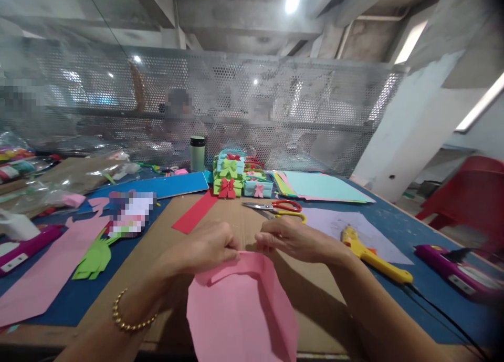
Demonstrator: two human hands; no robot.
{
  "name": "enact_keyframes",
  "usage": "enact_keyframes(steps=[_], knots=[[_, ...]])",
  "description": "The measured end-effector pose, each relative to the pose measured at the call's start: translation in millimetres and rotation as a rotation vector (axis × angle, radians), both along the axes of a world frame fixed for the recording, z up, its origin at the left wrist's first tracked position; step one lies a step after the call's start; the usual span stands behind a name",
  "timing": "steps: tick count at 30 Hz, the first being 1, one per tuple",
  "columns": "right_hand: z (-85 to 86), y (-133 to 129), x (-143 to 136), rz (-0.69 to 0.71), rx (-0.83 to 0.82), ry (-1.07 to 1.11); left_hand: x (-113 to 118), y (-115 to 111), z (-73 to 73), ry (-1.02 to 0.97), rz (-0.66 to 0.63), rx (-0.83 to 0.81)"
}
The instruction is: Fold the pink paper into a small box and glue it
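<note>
A folded pink paper piece (pixel 240 309), with its upper edge and right side bent up, stands tilted at the near edge of the cardboard. My left hand (pixel 214 244) pinches its upper left edge between thumb and curled fingers. Just above the upper right corner of the paper is my right hand (pixel 287 238), its fingers curled closed. Whether those fingertips touch the paper or hold something small is hidden. Beyond my right hand lie red-handled scissors (pixel 286 206) and yellow-handled scissors (pixel 293 215).
Brown cardboard (pixel 157 257) covers the blue table's middle. Small bow-trimmed paper bags (pixel 228 175) are stacked behind a red paper strip (pixel 195 212). A yellow glue gun (pixel 378 262) with a cord lies right on lilac paper (pixel 326 220). Pink cut paper (pixel 51 262) and green cutouts (pixel 94 259) lie left.
</note>
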State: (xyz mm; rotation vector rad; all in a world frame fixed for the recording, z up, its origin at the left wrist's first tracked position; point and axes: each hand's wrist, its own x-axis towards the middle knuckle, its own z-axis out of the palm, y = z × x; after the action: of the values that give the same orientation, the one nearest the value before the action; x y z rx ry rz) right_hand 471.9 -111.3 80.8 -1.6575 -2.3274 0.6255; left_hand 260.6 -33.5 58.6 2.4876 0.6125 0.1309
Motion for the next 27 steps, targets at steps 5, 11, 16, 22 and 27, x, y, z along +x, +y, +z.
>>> enact_keyframes(steps=[5,11,16,22,27], knots=[[-9.3,2,-1,0.079,0.044,-0.129,0,1,-2.2,0.011,-0.026,0.005],[-10.6,0,-7,0.062,0.002,-0.103,-1,1,-4.8,-0.001,-0.067,0.055],[-5.4,-3,-10,0.028,0.017,-0.134,-1,1,-4.6,-0.011,-0.096,0.052],[-4.7,-5,-7,0.074,0.028,-0.140,0,1,0.5,-0.021,-0.149,0.010],[-0.7,-3,-4,0.052,0.005,-0.084,1,1,-1.9,-0.019,-0.099,0.045]])
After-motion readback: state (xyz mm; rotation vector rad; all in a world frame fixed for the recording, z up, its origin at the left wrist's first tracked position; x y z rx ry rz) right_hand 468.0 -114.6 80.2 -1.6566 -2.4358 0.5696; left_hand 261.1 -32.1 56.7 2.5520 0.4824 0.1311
